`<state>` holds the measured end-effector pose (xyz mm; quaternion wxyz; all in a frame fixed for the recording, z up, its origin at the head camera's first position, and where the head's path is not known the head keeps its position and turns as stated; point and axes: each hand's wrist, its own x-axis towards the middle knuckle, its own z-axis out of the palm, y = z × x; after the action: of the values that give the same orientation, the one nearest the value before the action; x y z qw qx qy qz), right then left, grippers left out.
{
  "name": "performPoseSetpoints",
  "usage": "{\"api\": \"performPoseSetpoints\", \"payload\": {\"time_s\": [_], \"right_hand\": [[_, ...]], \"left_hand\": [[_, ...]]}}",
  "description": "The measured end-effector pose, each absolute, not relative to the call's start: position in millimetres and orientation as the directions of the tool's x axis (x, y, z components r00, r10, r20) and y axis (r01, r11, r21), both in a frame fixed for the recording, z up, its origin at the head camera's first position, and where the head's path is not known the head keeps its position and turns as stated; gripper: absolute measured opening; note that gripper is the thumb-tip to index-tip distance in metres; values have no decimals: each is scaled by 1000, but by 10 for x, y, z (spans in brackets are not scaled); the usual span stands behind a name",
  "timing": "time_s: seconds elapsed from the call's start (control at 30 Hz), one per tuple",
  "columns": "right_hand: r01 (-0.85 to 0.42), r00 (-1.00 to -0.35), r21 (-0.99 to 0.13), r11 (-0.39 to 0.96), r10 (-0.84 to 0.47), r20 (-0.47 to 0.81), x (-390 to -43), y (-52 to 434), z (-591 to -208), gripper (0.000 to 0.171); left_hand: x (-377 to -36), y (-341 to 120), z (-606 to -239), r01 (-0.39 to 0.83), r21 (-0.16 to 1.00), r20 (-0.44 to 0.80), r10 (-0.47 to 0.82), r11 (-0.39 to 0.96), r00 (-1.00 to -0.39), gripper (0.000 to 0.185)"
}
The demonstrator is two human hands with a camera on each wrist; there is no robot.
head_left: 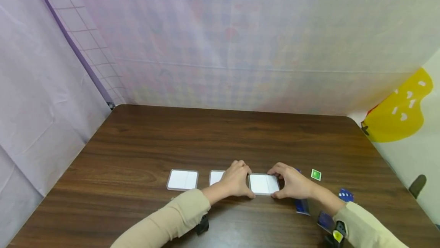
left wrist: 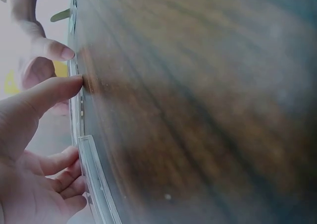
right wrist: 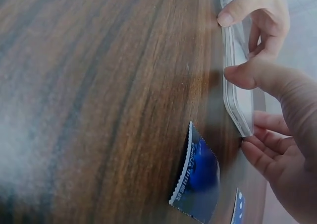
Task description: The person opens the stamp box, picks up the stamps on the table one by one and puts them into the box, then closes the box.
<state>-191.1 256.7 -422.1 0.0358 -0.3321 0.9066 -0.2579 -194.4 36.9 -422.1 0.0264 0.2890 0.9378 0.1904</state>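
Observation:
A flat, clear-edged plastic case (head_left: pixel 264 184) with a white face lies on the table between both hands. My left hand (head_left: pixel 237 179) grips its left side, thumb at the near corner and fingers at the far edge. On its right side my right hand (head_left: pixel 292 182) pinches it the same way. Layered clear edges of the case (right wrist: pixel 231 92) show in the right wrist view. A second white case (head_left: pixel 215 177) is partly hidden behind my left hand, and a third case (head_left: pixel 182 179) lies farther left.
Blue stamps lie to the right: a fan-shaped stamp (right wrist: pixel 198 177) with a perforated edge, another blue stamp (head_left: pixel 345 195), and one by the right wrist (head_left: pixel 325 221). A small green stamp (head_left: pixel 316 174) sits beyond the right forearm. Curtains (head_left: pixel 220 49) hang behind the wooden table (head_left: pixel 137 141).

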Motion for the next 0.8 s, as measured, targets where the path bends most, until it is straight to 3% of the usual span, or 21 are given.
{"api": "performPoseSetpoints", "payload": {"time_s": [0.2,0.8], "right_hand": [[-631,-755,-438,640,-638,155,-1940,2543,-4220,50],[-676,-726,-313,667,-676,127,-1970,2508,-4166,50]], "left_hand": [[-1958,372,-4214,549,351,79,560,759,-825,61],[-1977,387,-4247,578,301,88,582,758,-809,59]]}}
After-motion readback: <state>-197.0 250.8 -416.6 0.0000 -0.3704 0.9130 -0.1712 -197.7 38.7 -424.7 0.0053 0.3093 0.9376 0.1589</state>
